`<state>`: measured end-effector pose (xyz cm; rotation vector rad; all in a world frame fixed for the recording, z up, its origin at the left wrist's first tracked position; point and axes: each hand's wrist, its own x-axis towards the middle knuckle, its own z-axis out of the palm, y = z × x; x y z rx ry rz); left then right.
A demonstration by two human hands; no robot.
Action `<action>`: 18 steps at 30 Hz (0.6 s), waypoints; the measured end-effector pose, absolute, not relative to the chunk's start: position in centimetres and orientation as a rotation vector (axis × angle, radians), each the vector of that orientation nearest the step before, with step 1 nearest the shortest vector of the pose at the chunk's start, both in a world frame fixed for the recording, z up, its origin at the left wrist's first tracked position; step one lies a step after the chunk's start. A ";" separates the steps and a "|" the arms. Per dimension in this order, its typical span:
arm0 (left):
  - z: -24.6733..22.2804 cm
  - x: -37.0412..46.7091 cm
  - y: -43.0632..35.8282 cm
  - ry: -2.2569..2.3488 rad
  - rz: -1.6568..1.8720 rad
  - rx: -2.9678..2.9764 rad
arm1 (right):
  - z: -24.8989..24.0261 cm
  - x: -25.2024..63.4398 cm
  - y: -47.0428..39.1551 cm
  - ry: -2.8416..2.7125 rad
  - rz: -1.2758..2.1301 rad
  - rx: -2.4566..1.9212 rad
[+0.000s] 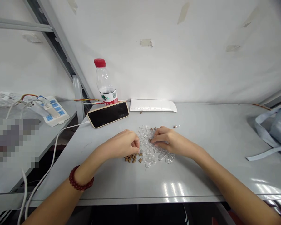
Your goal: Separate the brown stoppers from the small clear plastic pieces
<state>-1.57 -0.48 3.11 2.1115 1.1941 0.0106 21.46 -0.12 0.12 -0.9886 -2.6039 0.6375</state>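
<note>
My left hand [127, 144] is closed, its fingertips pinched together at the left edge of a spread of small clear plastic pieces [148, 160]. Whatever it pinches, if anything, is hidden. Just below it lies a small heap of brown nugget-like pieces [132, 158]. Over the right part of the clear pieces, my right hand [170, 142] has its fingers bent, with a small brown nugget [150, 140] at its fingertips. A few more brown nuggets [155, 128] show just behind those fingers. Another nugget [174, 127] lies apart beside a clear piece.
A phone [109, 115] leans against a red-capped bottle [105, 82], its white cable [58, 134] running left. Behind the pieces lies a white padded packet [153, 105]. A power strip [57, 111] is at left, a light blue strapped cloth item [275, 128] at right.
</note>
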 end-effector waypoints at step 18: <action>2.9 -1.6 -0.3 1.175 0.015 2.137 | 2.3 21.6 -0.5 -2.252 0.938 -1.051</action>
